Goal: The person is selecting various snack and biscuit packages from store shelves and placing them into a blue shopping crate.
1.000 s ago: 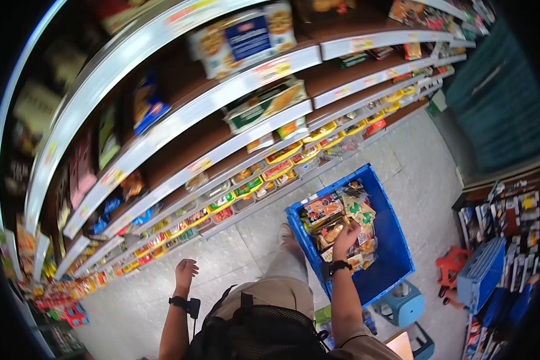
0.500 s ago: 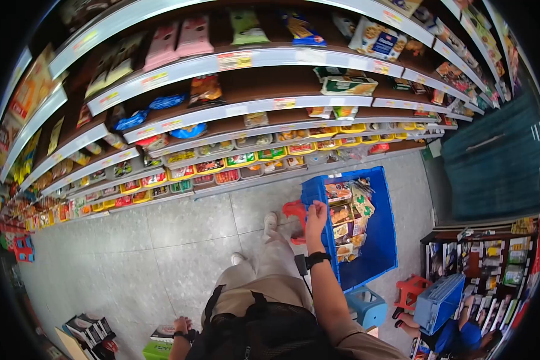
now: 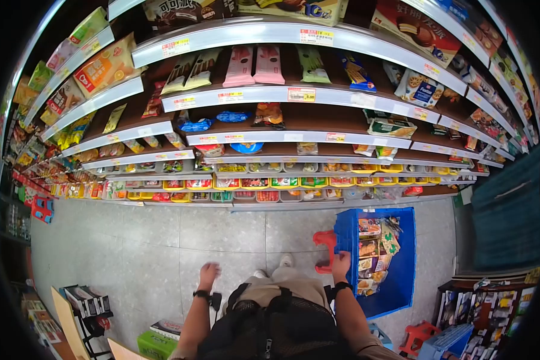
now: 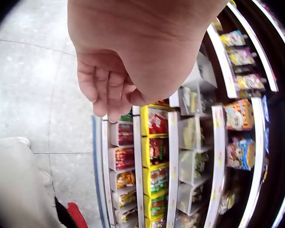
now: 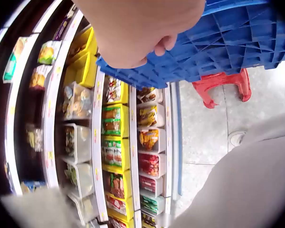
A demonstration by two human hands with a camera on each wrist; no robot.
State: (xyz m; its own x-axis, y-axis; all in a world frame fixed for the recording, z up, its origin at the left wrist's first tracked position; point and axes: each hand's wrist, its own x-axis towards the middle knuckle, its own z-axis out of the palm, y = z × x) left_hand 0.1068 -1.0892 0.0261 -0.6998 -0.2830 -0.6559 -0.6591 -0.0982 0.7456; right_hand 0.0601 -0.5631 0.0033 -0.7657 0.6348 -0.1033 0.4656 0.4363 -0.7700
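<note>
My left hand point(image 3: 209, 275) hangs over the grey floor in front of my body, fingers loosely bent and nothing in them. In the left wrist view the left hand point(image 4: 133, 52) overlaps the shelf bins behind it. My right hand point(image 3: 341, 267) is right at the left side of a blue plastic crate point(image 3: 405, 294). Seen from the right wrist, the right hand point(image 5: 142, 33) is loosely curled and covers part of the crate's ribbed outer wall point(image 5: 218, 47); no item shows in it. Packaged snacks point(image 3: 372, 258) lie inside the crate, mostly along its left side.
Long shelves point(image 3: 300, 96) of packaged snacks curve across the front, with yellow bins point(image 3: 255, 182) low down. A red stool point(image 3: 325, 249) stands at the crate's left. Behind right are another red stool point(image 3: 419, 336) and a smaller blue crate point(image 3: 447, 345). A green box point(image 3: 156, 345) sits behind left.
My right hand has come out of the crate, from over the snacks to its left side. The view has turned toward the shelves, and my left hand has come forward from beside the body.
</note>
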